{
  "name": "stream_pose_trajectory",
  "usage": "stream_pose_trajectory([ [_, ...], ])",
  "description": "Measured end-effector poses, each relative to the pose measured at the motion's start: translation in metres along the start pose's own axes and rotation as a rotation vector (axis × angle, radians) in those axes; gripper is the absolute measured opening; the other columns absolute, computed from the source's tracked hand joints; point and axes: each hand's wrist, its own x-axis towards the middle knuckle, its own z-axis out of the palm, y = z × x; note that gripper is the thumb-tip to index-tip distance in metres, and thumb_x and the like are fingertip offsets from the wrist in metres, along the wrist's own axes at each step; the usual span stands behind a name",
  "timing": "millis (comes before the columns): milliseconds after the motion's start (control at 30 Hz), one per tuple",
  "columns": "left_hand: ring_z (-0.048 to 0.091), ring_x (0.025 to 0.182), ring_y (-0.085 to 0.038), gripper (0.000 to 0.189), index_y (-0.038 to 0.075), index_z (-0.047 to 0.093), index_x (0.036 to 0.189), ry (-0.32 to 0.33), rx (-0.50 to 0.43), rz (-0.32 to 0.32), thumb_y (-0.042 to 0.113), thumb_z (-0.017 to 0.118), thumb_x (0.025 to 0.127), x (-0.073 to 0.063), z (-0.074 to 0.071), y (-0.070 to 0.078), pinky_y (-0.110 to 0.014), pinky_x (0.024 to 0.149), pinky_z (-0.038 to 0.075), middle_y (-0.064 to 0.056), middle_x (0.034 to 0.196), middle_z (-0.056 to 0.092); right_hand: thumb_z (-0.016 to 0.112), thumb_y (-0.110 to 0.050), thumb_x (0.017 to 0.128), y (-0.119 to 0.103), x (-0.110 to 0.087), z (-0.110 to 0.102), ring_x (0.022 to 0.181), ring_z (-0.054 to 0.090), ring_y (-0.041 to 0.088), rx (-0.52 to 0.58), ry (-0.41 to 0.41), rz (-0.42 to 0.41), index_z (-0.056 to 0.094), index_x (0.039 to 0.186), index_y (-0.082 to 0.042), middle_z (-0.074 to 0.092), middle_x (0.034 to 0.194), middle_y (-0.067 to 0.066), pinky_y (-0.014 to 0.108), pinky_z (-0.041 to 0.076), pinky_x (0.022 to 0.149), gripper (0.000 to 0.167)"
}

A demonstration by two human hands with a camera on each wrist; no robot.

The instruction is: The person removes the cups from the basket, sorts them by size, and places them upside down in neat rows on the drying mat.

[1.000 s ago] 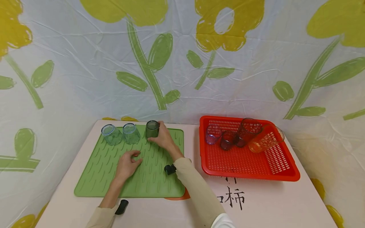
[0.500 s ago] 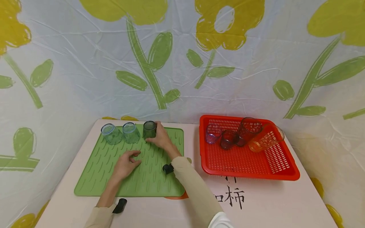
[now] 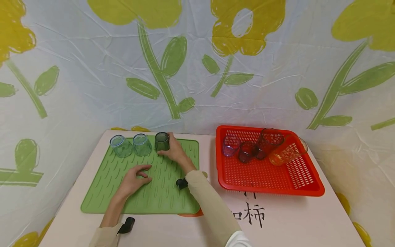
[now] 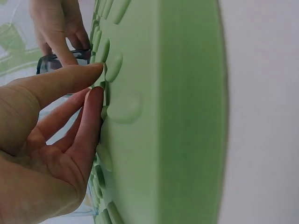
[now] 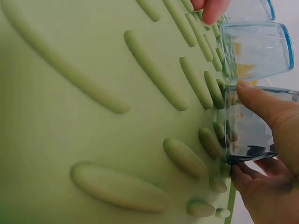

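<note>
My right hand (image 3: pixel 175 150) grips a dark grey glass (image 3: pixel 162 141) that stands upright at the back of the green ridged mat (image 3: pixel 102 192). In the right wrist view the thumb and fingers are on opposite sides of this grey glass (image 5: pixel 250 126). To its left stand two pale blue glasses with blue rims, the nearer one (image 3: pixel 142 145) beside it and the other (image 3: pixel 121 146) at the mat's back left corner. Over the middle of the mat is my left hand (image 3: pixel 133 180), fingers loosely bent and holding nothing. Its thumb and fingertips come close together in the left wrist view.
A red plastic basket (image 3: pixel 271 190) stands on the right of the white table (image 3: pixel 293 219). Inside lie several glasses, among them a purple one (image 3: pixel 230 147) and an amber tumbler (image 3: pixel 282 152). A flowered cloth (image 3: pixel 197 79) hangs behind the table.
My right hand has shifted slightly left with the grey glass, closer to the blue glasses, then stayed there. The left hand has drawn back a little toward the lower left.
</note>
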Motion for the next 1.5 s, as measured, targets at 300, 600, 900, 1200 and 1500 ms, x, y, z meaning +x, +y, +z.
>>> stream_pose_trajectory([
  [300, 0.062, 0.087, -0.026, 0.039, -0.009, 0.065, 0.128, 0.091, 0.174, 0.158, -0.004, 0.074, 0.091, -0.005, 0.013, 0.006, -0.039, 0.075, 0.051, -0.025, 0.121, 0.062, 0.082, -0.024, 0.091, 0.002, -0.002, -0.004, 0.138, 0.048, 0.033, 0.028, -0.012, 0.018, 0.024, 0.160, -0.008, 0.046, 0.153, 0.018, 0.049, 0.045, 0.108, 0.091],
  [600, 0.054, 0.097, -0.044, 0.043, 0.000, 0.071, 0.117, 0.258, 0.545, 0.360, 0.017, 0.088, 0.081, -0.019, 0.026, 0.007, -0.062, 0.077, 0.047, -0.024, 0.114, 0.061, 0.082, -0.025, 0.091, 0.004, -0.001, -0.002, 0.138, 0.049, 0.033, 0.026, -0.022, 0.033, 0.024, 0.161, -0.010, 0.047, 0.153, 0.018, 0.050, 0.045, 0.108, 0.092],
  [900, 0.056, 0.103, -0.043, 0.037, -0.001, 0.070, 0.115, 0.238, 0.512, 0.363, 0.013, 0.086, 0.084, -0.023, 0.024, 0.002, -0.059, 0.082, 0.049, -0.020, 0.114, 0.062, 0.083, -0.026, 0.090, 0.006, -0.001, 0.001, 0.131, 0.055, 0.033, 0.031, 0.002, 0.012, 0.026, 0.159, -0.010, 0.053, 0.145, 0.018, 0.048, 0.048, 0.104, 0.091],
  [1200, 0.055, 0.104, -0.042, 0.034, 0.000, 0.070, 0.113, 0.231, 0.449, 0.343, 0.009, 0.086, 0.084, -0.022, 0.022, 0.002, -0.059, 0.085, 0.048, -0.020, 0.114, 0.062, 0.084, -0.028, 0.089, 0.007, -0.001, 0.003, 0.129, 0.056, 0.034, 0.019, 0.026, -0.024, 0.028, 0.157, -0.008, 0.055, 0.143, 0.019, 0.048, 0.049, 0.102, 0.090],
  [1500, 0.053, 0.107, -0.043, 0.032, 0.000, 0.069, 0.115, 0.202, 0.443, 0.294, 0.008, 0.083, 0.087, -0.023, 0.022, 0.006, -0.060, 0.088, 0.047, -0.021, 0.118, 0.061, 0.083, -0.024, 0.089, 0.008, -0.001, 0.001, 0.130, 0.056, 0.033, 0.012, -0.003, -0.034, 0.026, 0.158, -0.007, 0.054, 0.145, 0.018, 0.046, 0.050, 0.102, 0.091],
])
